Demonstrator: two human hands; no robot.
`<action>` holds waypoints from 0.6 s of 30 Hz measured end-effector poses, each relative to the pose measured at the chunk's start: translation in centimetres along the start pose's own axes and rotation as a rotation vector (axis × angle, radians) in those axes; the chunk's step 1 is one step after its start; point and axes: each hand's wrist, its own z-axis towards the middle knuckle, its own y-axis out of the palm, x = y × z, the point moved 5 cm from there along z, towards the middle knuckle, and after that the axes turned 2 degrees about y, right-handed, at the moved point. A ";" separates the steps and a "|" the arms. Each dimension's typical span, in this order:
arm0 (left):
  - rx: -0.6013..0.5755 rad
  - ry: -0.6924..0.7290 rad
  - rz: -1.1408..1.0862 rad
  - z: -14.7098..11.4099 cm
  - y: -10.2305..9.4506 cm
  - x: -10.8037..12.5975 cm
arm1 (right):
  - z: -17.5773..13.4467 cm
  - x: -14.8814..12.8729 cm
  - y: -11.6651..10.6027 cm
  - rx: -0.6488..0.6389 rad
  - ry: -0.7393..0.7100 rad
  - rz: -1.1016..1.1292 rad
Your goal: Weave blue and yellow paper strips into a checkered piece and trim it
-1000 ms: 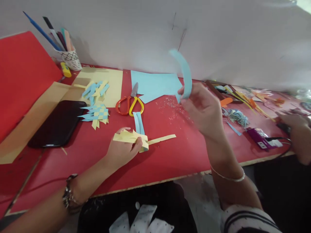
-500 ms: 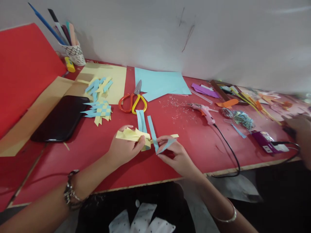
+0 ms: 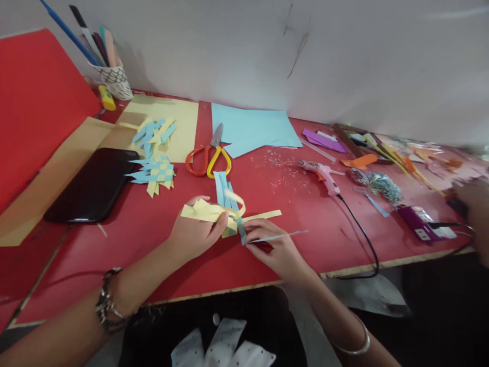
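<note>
Yellow and blue paper strips, partly interlaced, lie at the near middle of the red table. My left hand pinches the folded-back yellow paper strips, thumb on top; one of them curls up loosely by the thumb. Between the thumb and fingers of my right hand is a folded blue paper strip, one end pointing right. That strip lies close beside the other upright blue strips. A single yellow strip sticks out to the right above my right fingers. Scissors rest just beyond the strips.
A finished-looking woven paper piece lies left, near a black phone and loose paper strips. Blue sheets lie at the back. To the right are a corded pink glue gun, a purple power strip and another person's blurred hand.
My right hand has brought the blue strip left against the woven strips, and its free end now points right. One yellow strip has sprung up into a curl by my left thumb.
</note>
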 end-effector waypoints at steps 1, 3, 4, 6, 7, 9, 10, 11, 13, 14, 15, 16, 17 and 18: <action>0.013 0.019 -0.013 0.1 -0.1 0.1 | 0.0 0.0 0.1 0.001 -0.015 -0.008; 0.049 0.043 -0.015 0.1 -0.3 0.2 | 0.0 -0.1 0.2 -0.003 -0.042 -0.031; 0.061 0.051 -0.007 0.2 -0.3 0.3 | 0.0 -0.2 0.2 -0.004 -0.049 -0.041; 0.076 0.057 0.004 0.2 -0.4 0.3 | -0.1 -0.3 0.2 0.006 -0.043 -0.063; 0.079 0.059 0.005 0.2 -0.4 0.3 | -0.1 -0.3 0.2 0.014 -0.035 -0.077; 0.079 0.064 0.002 0.1 -0.3 0.3 | -0.3 -0.3 0.1 0.020 -0.031 -0.109; 0.080 0.062 -0.001 0.1 -0.3 0.2 | -0.5 -0.4 0.2 0.012 -0.040 -0.122; 0.075 0.056 -0.005 0.1 -0.2 0.2 | -0.6 -0.5 0.2 0.003 -0.056 -0.132; 0.051 0.030 -0.018 0.0 0.0 0.0 | -0.7 -0.6 0.3 -0.020 -0.075 -0.145; 0.038 0.013 -0.029 0.0 0.1 -0.1 | -0.7 -0.6 0.4 -0.028 -0.081 -0.148; 0.026 0.000 -0.039 0.0 0.1 -0.2 | -0.7 -0.6 0.4 -0.033 -0.083 -0.150; 0.016 -0.010 -0.046 0.0 0.2 -0.3 | -0.6 -0.7 0.4 -0.037 -0.084 -0.155; 0.013 -0.015 -0.051 -0.1 0.2 -0.3 | -0.6 -0.8 0.4 -0.042 -0.087 -0.163; 0.017 -0.016 -0.054 -0.1 0.2 -0.3 | -0.5 -0.8 0.4 -0.049 -0.094 -0.174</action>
